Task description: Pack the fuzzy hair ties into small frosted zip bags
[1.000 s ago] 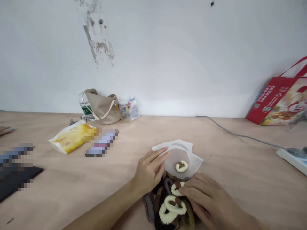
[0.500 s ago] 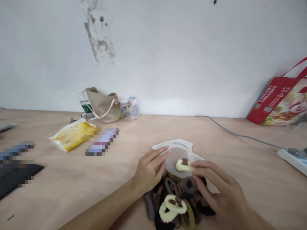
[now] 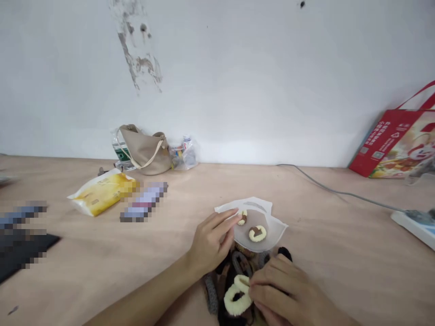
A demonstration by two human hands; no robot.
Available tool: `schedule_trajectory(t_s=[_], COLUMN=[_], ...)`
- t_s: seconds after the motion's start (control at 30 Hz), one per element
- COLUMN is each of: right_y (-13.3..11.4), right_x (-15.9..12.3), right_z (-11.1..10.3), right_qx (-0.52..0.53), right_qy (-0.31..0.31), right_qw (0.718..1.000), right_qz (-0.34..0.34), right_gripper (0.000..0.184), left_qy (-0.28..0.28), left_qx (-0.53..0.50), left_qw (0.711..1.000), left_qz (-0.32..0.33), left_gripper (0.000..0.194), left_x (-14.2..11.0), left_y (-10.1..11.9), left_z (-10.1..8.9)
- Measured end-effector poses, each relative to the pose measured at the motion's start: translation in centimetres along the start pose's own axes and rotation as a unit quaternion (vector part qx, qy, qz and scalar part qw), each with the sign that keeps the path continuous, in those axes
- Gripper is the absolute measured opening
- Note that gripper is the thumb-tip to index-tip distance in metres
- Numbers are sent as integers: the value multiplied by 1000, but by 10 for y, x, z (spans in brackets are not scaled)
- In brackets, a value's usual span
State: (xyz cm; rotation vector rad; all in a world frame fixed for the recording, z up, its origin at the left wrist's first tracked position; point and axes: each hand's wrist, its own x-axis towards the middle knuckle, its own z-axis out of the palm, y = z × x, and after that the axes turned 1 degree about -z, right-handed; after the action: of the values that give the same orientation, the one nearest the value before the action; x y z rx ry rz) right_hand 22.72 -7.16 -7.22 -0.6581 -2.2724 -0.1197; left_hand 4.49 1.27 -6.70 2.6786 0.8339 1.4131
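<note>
A translucent plastic bag (image 3: 272,233) lies on the wooden table (image 3: 333,244) with two cream hair ties with brown wraps (image 3: 257,233) in it. My left hand (image 3: 212,242) holds the bag's left edge, fingers pinched on the opening. Nearer to me sits a pile of fluffy hair ties (image 3: 234,283), brown, grey, black and cream. My right hand (image 3: 280,292) rests on that pile, its fingers closed on a cream hair tie (image 3: 235,299).
At the back stand a beige handbag (image 3: 146,151), a water bottle and small plastic packets (image 3: 183,156). A yellow packet (image 3: 103,192) lies left. A grey cable (image 3: 340,192) runs to a white power strip (image 3: 414,224); a red gift bag (image 3: 397,142) stands right.
My right hand put a cream hair tie into the bag, then drew back to the pile and took hold of another. The left hand stayed on the bag.
</note>
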Motion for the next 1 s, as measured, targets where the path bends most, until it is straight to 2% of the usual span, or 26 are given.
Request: schedule_trajectory(t_s=[0.13,0.2,0.27,0.37,0.4,0.43,0.5,0.6,0.67,0.77,1.0], right_y=[0,1,4,9,9,8,4,-5,-10,-11,-9], right_x=[0,-1,-2,-3,-2,-1,2,5,5,3,5], right_z=[-1,-4,-10,-18,-19,-19,-13,5,16,24,2], right_qx=[-13,-1,-9,-66,-79,-82,-69,-39,-32,-38,-23], right_qy=[1,-3,12,75,87,87,67,75,84,60,37], right_qw=[1000,1000,999,988,985,986,994,995,995,996,999], right_qz=[-21,-11,32,117,124,112,43,-47,-54,-52,-29], right_gripper=[16,17,19,26,27,25,19,13,18,20,13], left_qy=[2,2,-1,-5,-5,-5,-5,-6,-7,-8,-18], left_qx=[-1,2,5,8,8,8,5,3,5,7,4], left_qw=[1000,1000,1000,1000,1000,1000,1000,1000,1000,1000,1000], left_qz=[-2,-1,0,1,2,4,5,0,-3,-2,-4], left_gripper=[32,32,32,32,33,33,33,32,32,31,32], left_x=[-1,-1,-1,-2,-2,-2,-2,-1,0,0,-1], left_y=[-1,-1,-1,-1,-1,-1,-1,0,0,0,0], left_z=[1,1,1,0,0,0,1,1,1,1,1])
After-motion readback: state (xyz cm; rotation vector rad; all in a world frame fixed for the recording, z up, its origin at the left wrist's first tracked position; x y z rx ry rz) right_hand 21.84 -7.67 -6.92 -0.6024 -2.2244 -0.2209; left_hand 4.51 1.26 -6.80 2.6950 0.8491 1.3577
